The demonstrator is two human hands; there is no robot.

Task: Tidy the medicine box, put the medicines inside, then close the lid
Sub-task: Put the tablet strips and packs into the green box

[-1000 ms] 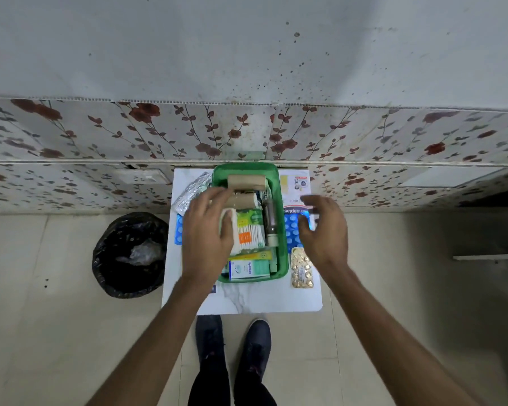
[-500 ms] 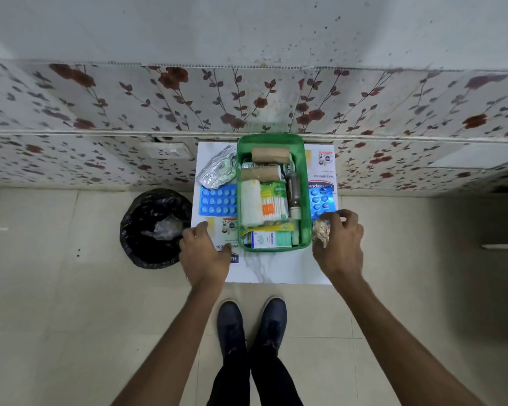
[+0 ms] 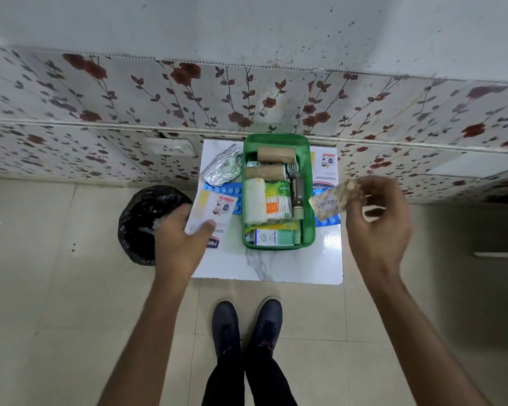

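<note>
A green medicine box [image 3: 305,171] stands open on a small white table [image 3: 276,268], filled with brown bandage rolls, a white gauze roll, cotton buds, a brown bottle and a small carton. My left hand [image 3: 179,244] grips a white bandage packet [image 3: 210,210] left of the box, lifted off the table. Right of the box, raised, my right hand [image 3: 379,224] pinches a blister strip of beige tablets [image 3: 332,199]. A silver foil pack [image 3: 223,168] and a blue blister sheet [image 3: 226,190] lie left of the box. Another blue strip [image 3: 329,220] and a plaster packet [image 3: 324,168] lie to its right. No lid shows.
A black-lined bin [image 3: 147,218] stands on the tiled floor just left of the table. The flowered wall [image 3: 247,92] is right behind the table, with a socket [image 3: 170,148] on it. My shoes [image 3: 247,323] stand at the table's front edge.
My left hand has picked up the white packet from the table's left side. My right hand has lifted the beige tablet strip off the table.
</note>
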